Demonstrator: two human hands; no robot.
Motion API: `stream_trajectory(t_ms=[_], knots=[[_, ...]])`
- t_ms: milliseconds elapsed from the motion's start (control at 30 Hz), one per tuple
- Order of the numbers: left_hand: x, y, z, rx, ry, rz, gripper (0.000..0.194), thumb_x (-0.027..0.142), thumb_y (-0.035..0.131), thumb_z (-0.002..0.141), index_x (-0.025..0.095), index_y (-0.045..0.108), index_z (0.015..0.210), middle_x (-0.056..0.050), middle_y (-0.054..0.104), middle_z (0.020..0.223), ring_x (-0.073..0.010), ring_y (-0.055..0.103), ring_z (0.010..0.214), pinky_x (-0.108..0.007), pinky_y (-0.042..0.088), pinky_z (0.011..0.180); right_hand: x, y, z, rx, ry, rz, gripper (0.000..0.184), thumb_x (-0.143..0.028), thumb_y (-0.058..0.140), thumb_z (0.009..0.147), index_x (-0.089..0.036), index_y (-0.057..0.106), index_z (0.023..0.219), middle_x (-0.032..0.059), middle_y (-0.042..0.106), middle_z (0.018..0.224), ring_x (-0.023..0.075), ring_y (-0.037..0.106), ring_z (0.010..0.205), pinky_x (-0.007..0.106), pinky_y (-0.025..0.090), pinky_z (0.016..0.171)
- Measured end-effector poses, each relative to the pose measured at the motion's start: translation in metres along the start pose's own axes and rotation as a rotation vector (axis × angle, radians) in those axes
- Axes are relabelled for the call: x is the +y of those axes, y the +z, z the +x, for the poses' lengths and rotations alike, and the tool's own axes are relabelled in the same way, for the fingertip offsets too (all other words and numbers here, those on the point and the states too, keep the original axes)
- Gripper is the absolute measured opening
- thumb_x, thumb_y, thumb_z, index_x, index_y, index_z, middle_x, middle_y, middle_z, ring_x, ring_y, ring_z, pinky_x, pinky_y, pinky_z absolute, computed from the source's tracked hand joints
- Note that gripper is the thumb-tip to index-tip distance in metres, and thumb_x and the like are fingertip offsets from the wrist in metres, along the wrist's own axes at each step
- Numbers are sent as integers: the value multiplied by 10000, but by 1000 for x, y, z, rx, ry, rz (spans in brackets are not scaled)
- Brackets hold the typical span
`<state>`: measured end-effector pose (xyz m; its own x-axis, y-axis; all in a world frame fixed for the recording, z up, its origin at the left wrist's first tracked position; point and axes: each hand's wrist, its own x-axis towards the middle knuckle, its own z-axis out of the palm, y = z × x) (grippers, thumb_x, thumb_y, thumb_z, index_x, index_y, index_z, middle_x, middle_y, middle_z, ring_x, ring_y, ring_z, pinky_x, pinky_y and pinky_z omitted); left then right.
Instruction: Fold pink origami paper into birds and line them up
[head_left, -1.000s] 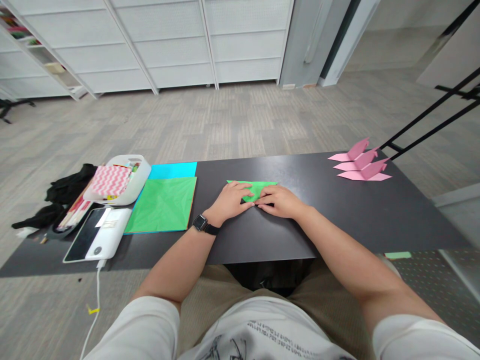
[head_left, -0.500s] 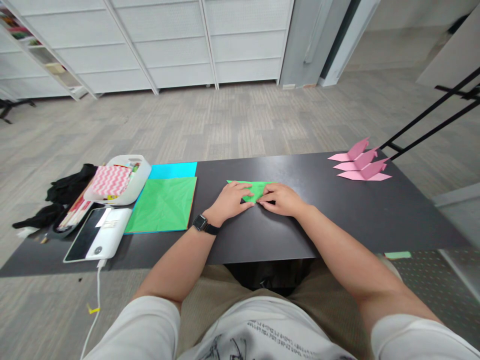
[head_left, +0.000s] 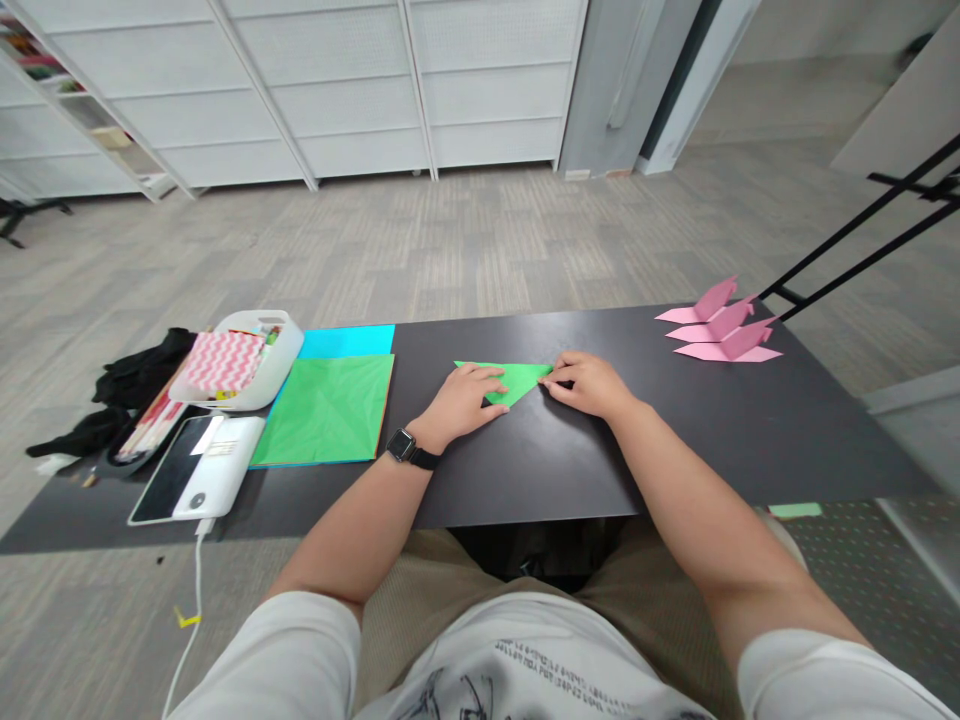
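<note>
A folded green sheet of paper (head_left: pixel 521 380), triangular in outline, lies on the dark table. My left hand (head_left: pixel 463 400) rests over its left part with the fingers spread, covering some of it; a black watch sits on that wrist. At the paper's right corner is my right hand (head_left: pixel 589 384), its thumb and fingers pinched together on the edge. Left of my hands lies a stack of green square paper (head_left: pixel 326 410), with blue paper (head_left: pixel 349 341) showing behind it.
Three pink folded paper birds (head_left: pixel 724 335) stand at the table's far right, beside a black metal frame (head_left: pixel 847 230). On the left are a white basket (head_left: pixel 281 365), a white device (head_left: pixel 229 460) with a cable, and black cloth (head_left: pixel 146 370).
My right hand has slid right and slightly away from me along the green paper's edge to its right corner, uncovering more of the paper. My left hand has stayed in place.
</note>
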<state>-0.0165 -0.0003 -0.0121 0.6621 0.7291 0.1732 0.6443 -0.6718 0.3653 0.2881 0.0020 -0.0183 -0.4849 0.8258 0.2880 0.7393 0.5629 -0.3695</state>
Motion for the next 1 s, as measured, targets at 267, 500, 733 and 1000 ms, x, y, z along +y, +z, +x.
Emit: stream_trajectory(t_ms=[267, 500, 733, 1000], knots=[[0, 0, 0, 3, 3, -6, 295, 437, 782, 968, 257, 803, 1202, -69, 674, 1522, -285, 617, 1346, -494, 441, 1211, 16, -3, -2, 73, 145, -77, 239, -364, 667, 968, -305, 893, 1020, 47, 747, 950, 229, 705, 892, 371, 533, 797], [2, -1, 0, 5, -8, -14, 296, 427, 790, 965, 254, 806, 1204, -67, 673, 1525, -286, 616, 1359, -494, 425, 1233, 20, -5, -3, 96, 198, -87, 241, -371, 669, 968, -302, 892, 1028, 52, 757, 961, 240, 716, 908, 383, 546, 799], [2, -4, -1, -9, 4, -38, 294, 431, 781, 973, 262, 796, 1214, -72, 670, 1529, -274, 611, 1394, -488, 416, 1246, 18, -5, -4, 115, 178, -44, 268, -358, 626, 998, -281, 880, 1030, 64, 756, 980, 254, 714, 932, 409, 555, 845], [2, -4, -1, 6, 9, -38, 299, 417, 799, 962, 255, 798, 1213, -71, 679, 1519, -284, 621, 1375, -489, 438, 1223, -8, 6, 2, 53, -136, -16, 247, -347, 641, 1032, -291, 867, 1117, 74, 751, 1030, 250, 677, 965, 426, 500, 893]])
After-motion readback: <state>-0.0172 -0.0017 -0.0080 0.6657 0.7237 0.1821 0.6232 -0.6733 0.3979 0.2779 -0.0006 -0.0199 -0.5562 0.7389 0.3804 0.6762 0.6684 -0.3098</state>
